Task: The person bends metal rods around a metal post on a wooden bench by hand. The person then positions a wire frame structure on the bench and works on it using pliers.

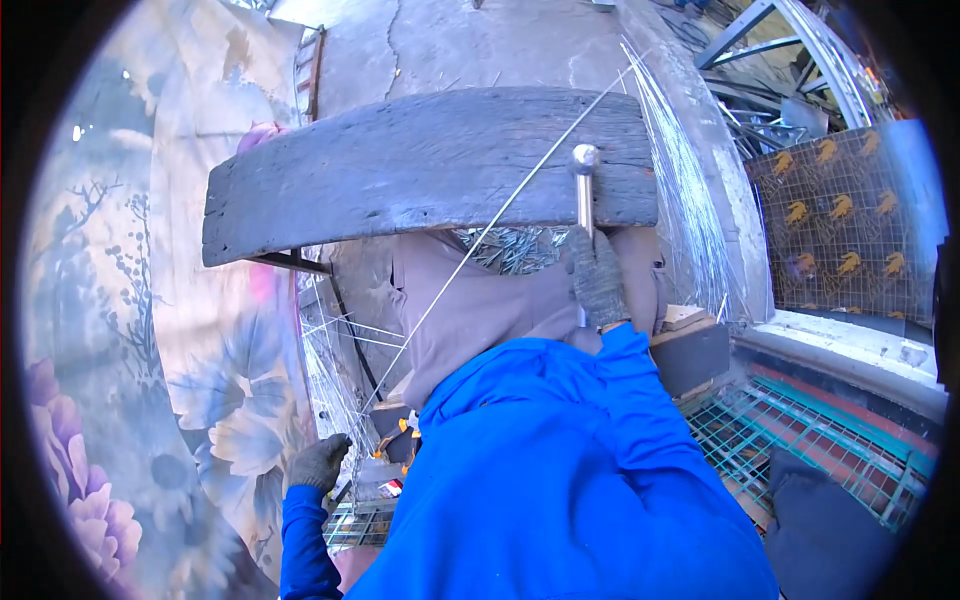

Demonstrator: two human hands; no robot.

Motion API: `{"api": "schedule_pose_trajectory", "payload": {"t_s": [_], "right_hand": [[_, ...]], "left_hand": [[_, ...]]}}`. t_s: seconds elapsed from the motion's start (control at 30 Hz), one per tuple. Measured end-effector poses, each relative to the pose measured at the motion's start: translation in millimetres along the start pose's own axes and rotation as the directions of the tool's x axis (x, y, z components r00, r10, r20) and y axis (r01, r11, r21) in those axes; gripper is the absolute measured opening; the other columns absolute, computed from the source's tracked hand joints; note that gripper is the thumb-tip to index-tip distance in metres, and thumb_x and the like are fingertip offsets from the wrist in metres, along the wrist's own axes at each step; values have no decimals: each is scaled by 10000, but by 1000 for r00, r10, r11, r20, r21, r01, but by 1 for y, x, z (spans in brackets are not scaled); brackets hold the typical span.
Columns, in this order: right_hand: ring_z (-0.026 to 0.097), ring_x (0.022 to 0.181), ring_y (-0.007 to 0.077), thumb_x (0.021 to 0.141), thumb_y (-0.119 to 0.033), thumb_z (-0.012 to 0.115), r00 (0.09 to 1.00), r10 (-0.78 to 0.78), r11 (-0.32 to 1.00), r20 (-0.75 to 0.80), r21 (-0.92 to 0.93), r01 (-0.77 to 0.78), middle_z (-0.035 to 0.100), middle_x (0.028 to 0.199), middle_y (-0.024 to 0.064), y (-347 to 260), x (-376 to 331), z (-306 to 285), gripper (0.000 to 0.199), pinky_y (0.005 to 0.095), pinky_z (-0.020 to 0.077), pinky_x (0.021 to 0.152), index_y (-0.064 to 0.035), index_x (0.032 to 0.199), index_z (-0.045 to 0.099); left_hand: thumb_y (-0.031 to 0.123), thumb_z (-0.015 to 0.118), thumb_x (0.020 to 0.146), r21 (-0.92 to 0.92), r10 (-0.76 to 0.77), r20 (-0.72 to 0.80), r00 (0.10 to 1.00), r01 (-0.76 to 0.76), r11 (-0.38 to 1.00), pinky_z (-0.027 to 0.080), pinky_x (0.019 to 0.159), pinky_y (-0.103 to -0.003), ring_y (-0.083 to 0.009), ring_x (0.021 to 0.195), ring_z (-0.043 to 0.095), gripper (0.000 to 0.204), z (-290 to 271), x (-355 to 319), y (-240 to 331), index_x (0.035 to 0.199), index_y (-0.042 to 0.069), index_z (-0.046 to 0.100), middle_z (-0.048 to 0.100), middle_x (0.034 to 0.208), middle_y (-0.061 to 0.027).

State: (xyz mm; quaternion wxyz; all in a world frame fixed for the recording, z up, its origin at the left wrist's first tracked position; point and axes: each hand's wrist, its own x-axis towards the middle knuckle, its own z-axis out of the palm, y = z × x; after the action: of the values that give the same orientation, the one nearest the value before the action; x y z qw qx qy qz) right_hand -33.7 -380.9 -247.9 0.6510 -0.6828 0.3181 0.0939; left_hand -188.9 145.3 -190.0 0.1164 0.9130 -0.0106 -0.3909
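Observation:
My right hand, in a grey glove, is wrapped round the shaft of a hammer with a shiny, rounded metal head. Its head rises over the right end of a dark, worn wooden plank across my lap. Slanting over that plank is a long thin metal rod, left of the hammer and apart from it. Low on the left, my gloved left hand has its fingers curled; whether anything is in them is hidden. Near it are the rod's lower end and a bundle of thin rods.
A long bundle of thin wire rods lies on the floor to the right. A patterned board and a green wire grid are farther right. Cut metal pieces lie under the plank. A flowered cloth hangs along the left.

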Motion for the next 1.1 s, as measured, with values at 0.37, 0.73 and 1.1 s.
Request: {"api": "schedule_pose_trajectory", "payload": {"t_s": [0.37, 0.73, 1.1], "right_hand": [[573, 699, 126, 1030, -279, 511, 819, -555, 796, -145, -377, 473, 647, 847, 78, -48, -13, -20, 301, 282, 486, 620, -4, 1085, 620], [622, 830, 289, 959, -119, 528, 649, -723, 292, 236, -748, 597, 608, 981, 155, -30, 6, -12, 323, 421, 514, 709, -11, 1264, 534], [611, 781, 452, 1003, -320, 510, 942, -316, 836, -109, -501, 223, 609, 814, 277, -52, 23, -16, 324, 512, 471, 677, -23, 1091, 608]], "left_hand": [[294, 546, 957, 69, -87, -68, 994, 91, 993, 510, 840, -473, -364, 981, 648, 257, 40, -27, -39, 1144, 158, 657, 679, 1094, -153], [336, 543, 957, 138, -27, -171, 985, 51, 989, 519, 772, -475, -339, 916, 669, 232, 51, -25, -64, 1102, 212, 675, 697, 991, -118], [293, 578, 937, 82, 21, -262, 965, 1, 997, 512, 780, -479, -366, 901, 655, 197, 54, -31, -64, 1085, 210, 679, 683, 964, -139]]}}
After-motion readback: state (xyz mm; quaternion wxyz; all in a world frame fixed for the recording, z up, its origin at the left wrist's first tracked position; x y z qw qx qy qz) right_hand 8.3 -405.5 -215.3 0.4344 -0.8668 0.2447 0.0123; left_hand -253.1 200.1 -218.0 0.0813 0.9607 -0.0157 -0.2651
